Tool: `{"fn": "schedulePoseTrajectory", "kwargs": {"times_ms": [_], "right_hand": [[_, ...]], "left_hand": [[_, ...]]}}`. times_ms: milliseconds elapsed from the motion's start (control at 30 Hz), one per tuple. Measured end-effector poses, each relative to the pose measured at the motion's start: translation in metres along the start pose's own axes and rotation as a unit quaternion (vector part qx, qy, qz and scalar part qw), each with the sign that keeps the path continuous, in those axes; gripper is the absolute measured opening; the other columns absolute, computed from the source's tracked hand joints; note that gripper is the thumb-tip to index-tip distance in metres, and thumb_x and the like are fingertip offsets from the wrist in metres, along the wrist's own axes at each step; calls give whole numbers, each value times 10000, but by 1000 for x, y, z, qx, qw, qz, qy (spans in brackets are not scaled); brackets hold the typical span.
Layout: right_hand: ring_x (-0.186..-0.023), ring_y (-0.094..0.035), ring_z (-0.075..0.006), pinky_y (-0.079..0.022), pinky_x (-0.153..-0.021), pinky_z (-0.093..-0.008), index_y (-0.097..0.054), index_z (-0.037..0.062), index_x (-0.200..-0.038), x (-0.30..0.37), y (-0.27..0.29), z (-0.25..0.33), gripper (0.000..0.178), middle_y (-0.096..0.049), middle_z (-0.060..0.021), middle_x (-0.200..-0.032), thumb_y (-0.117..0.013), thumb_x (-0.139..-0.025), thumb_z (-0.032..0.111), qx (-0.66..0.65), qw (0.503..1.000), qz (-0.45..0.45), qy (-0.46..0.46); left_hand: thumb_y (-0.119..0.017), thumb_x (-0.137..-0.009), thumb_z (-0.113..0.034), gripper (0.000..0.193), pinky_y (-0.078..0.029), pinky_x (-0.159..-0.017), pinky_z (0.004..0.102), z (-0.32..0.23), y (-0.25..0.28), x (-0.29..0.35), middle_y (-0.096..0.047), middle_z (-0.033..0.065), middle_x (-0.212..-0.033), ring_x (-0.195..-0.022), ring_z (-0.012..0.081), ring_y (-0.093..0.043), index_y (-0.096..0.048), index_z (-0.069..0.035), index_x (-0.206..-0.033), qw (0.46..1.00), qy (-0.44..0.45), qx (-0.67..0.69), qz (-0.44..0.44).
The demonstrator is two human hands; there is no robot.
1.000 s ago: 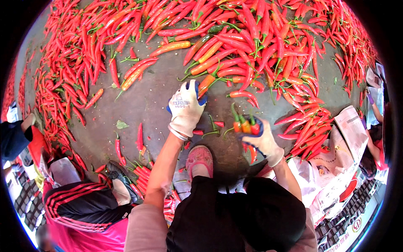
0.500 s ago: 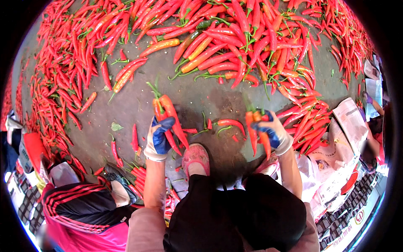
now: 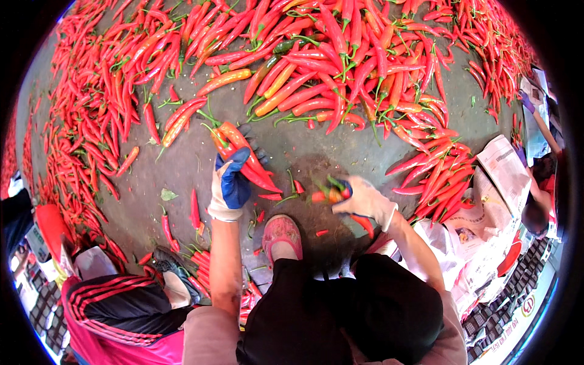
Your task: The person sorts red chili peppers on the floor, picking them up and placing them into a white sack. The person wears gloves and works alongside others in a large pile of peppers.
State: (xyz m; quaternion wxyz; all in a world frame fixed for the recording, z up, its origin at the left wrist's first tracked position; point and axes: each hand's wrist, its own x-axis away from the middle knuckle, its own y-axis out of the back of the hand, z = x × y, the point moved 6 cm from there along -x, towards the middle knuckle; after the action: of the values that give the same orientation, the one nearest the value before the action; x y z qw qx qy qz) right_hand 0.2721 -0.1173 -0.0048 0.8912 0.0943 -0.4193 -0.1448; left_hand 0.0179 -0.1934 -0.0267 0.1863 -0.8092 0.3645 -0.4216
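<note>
While the gloved left hand (image 3: pixel 230 188) grips a few red chillies (image 3: pixel 237 137) at ten o'clock from the view's middle, the gloved right hand (image 3: pixel 368 204) closes around a blurred bunch of chillies (image 3: pixel 333 194) between three and four, its fingertips partly hidden; a pink shoe (image 3: pixel 281 231) at six stands in the way between the forearms, a chilli heap (image 3: pixel 340 67) spreads across twelve, newspaper (image 3: pixel 502 167) lies at three, and a neighbour's striped trousers (image 3: pixel 128 301) crowd eight o'clock

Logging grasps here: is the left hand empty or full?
Full: the left hand holds chili peppers, sticking out of its gloved grasp.
</note>
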Motion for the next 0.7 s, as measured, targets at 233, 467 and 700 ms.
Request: {"fn": "schedulePoseTrajectory", "kwargs": {"times_ms": [233,467,700], "right_hand": [[-906,-638,-249,-491,-838,-357,-460,-36,-1261,-7,66,-13,774,-668,-137,-979,-811,-617,210,-165,934,-314,42],[-1034,-593,-360,-452,-927,-396,-420,29,-1330,-13,71,-1,802,-618,-215,-1106,-768,-640,239,56,961,-263,-69],[-993,-606,-362,-469,-888,-399,-488,25,-1260,28,54,-13,731,-627,-224,-1051,-764,-623,253,28,984,-174,-12]], "left_hand": [[-611,-814,-50,310,-557,-748,356,-28,-29,-50,-665,120,-936,-796,238,-667,-572,27,-1113,970,-28,-240,35],[-798,-673,-26,718,-505,-823,278,5,-35,-60,-637,84,-1099,-916,125,-587,-463,15,-1307,897,-27,-441,38],[-627,-768,44,470,-536,-693,308,23,-14,19,-653,95,-925,-771,159,-644,-513,20,-1223,969,148,-191,46]]}}
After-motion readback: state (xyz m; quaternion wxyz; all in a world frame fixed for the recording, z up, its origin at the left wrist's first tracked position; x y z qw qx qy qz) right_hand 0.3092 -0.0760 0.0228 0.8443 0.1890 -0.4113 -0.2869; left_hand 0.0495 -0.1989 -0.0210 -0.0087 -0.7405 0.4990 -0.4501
